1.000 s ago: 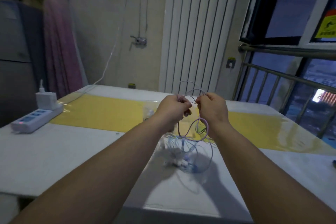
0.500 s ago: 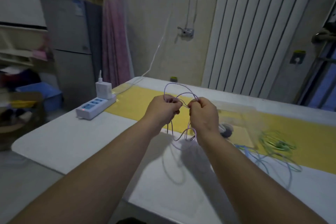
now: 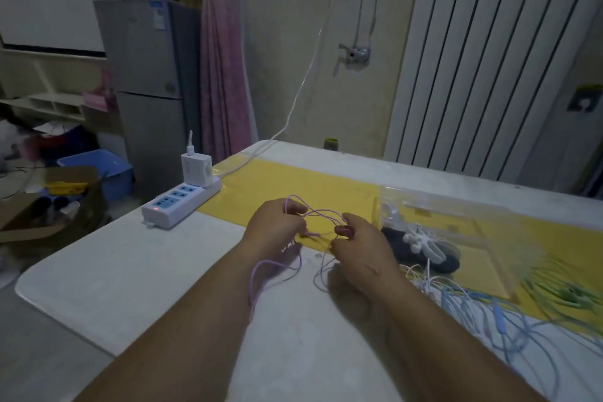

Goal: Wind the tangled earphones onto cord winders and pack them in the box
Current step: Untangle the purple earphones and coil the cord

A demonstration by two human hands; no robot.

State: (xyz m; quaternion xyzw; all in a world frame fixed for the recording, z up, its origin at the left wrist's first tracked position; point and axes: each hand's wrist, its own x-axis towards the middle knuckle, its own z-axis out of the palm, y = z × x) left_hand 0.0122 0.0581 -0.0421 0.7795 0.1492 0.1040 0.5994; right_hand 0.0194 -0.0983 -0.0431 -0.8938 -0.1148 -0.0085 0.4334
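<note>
The purple earphones [image 3: 321, 212] are off the worktop [image 3: 163, 271] at their upper part, strung between the two hands. The left hand [image 3: 272, 227] has its fingers curled round a bunch of strands. The right hand [image 3: 360, 246] pinches a small dark-red piece [image 3: 343, 231] at the cord's end; whether this is an earbud or a winder is too small to tell.

Between the hands the cord runs roughly left to right in a few loose arcs. The slack drops below the left hand in a long loop that trails on the worktop towards the person. So the free length lies on the left side and the held end on the right.

The white cord winders [image 3: 424, 243] lie just to the right of the right hand, seen through the wall of the clear box [image 3: 489, 215]. I cannot tell if they sit inside it or only behind it. The right hand is plainly the nearer one to them and to the box.

My judgement is that the untangling is not finished. The next move probably calls for the left hand to feed the loop rightwards while the right keeps its end.
</note>
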